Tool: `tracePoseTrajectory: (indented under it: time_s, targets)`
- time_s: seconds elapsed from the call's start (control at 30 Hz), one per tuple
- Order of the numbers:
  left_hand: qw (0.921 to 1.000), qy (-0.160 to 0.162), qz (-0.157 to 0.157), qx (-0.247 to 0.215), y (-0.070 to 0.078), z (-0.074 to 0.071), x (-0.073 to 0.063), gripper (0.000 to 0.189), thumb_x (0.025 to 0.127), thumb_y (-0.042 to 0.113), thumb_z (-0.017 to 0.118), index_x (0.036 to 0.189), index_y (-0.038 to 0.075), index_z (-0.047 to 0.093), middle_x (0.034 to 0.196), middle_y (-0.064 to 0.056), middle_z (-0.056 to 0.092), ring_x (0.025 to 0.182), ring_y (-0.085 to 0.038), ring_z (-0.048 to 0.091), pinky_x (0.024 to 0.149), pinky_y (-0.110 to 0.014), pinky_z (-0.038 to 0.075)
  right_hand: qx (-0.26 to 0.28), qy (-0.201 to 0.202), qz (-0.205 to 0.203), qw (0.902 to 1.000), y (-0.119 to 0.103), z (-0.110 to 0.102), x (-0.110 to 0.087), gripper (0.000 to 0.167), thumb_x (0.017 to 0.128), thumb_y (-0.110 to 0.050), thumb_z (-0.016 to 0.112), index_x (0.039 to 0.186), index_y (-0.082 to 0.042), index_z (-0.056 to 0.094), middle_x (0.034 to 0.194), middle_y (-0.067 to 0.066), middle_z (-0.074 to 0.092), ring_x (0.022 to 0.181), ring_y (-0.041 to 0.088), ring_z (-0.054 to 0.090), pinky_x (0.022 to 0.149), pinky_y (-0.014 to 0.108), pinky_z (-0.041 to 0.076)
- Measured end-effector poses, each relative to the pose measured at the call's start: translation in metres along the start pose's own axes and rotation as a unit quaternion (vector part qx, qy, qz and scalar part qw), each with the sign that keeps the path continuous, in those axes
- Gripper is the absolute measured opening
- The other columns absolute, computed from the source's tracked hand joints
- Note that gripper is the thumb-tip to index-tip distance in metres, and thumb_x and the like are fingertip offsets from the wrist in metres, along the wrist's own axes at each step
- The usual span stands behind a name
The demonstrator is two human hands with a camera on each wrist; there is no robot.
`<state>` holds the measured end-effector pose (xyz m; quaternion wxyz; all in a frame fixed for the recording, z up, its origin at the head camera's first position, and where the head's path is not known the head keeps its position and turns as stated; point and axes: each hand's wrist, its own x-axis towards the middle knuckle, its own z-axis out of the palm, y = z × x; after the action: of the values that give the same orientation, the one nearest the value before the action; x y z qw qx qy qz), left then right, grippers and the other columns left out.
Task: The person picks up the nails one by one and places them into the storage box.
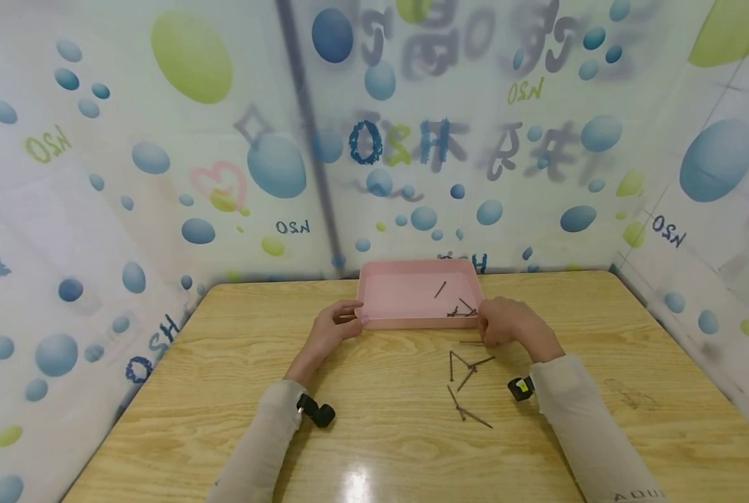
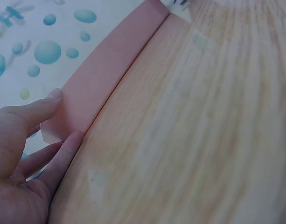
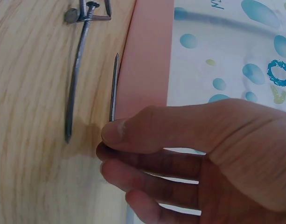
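Note:
A shallow pink tray (image 1: pixel 412 323) rests near the table's far edge, with several dark metal nails (image 1: pixel 466 305) inside. My left hand (image 1: pixel 335 327) holds its front left corner; in the left wrist view, thumb and fingers (image 2: pixel 63 151) meet the pink wall (image 2: pixel 103 70). By the front right corner, my right hand (image 1: pixel 509 321) pinches a nail (image 3: pixel 114 86) between thumb and fingertips, its pointed end sticking out and its other end hidden. Several more nails (image 1: pixel 471 367) lie loose on the table in front of the tray, some crossing each other.
The wooden table (image 1: pixel 387 405) extends toward me on all sides of the loose nails. Behind it hangs a pale sheet (image 1: pixel 267 230) printed with blue and green ovals, close to the tray's back. A small black camera (image 1: pixel 521 388) sits on the right wrist.

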<state>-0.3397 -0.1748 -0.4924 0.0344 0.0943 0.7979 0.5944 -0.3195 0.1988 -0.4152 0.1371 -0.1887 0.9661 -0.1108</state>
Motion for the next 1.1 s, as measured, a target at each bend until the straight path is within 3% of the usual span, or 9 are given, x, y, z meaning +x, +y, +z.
tracePoseTrajectory:
  time_s: [0.2, 0.57, 1.1]
  targets:
    - [1.0000, 0.002, -0.001, -0.008, 0.0011, 0.0009, -0.0005, 0.046, 0.098, 0.018, 0.073, 0.142, 0.013, 0.061, 0.141, -0.018, 0.061, 0.119, -0.030, 0.068, 0.093, -0.036, 0.062, 0.001, 0.007, 0.010, 0.9999, -0.0010, -0.0010, -0.0004, 0.038, 0.080, 0.003, 0.067, 0.054, -0.019, 0.050, 0.055, -0.006, 0.036, 0.055, 0.013, 0.032, 0.050, 0.028, 0.026]
    - [0.9999, -0.002, 0.003, -0.009, -0.0008, 0.0003, 0.0001, 0.047, 0.099, 0.018, 0.071, 0.144, 0.011, 0.060, 0.142, -0.020, 0.061, 0.117, -0.029, 0.069, 0.093, -0.035, 0.062, 0.002, 0.013, 0.002, 0.9999, -0.0027, -0.0048, -0.0017, 0.035, 0.083, 0.002, 0.068, 0.056, -0.016, 0.055, 0.054, -0.006, 0.042, 0.053, 0.012, 0.036, 0.049, 0.027, 0.029]
    - [1.0000, -0.002, 0.002, -0.005, 0.0020, 0.0007, -0.0012, 0.049, 0.097, 0.020, 0.074, 0.144, 0.011, 0.060, 0.142, -0.020, 0.061, 0.114, -0.028, 0.070, 0.093, -0.036, 0.062, 0.001, 0.034, -0.002, 0.9994, -0.0040, -0.0075, -0.0045, 0.036, 0.083, 0.000, 0.068, 0.057, -0.018, 0.051, 0.055, -0.004, 0.047, 0.053, 0.012, 0.039, 0.049, 0.027, 0.029]
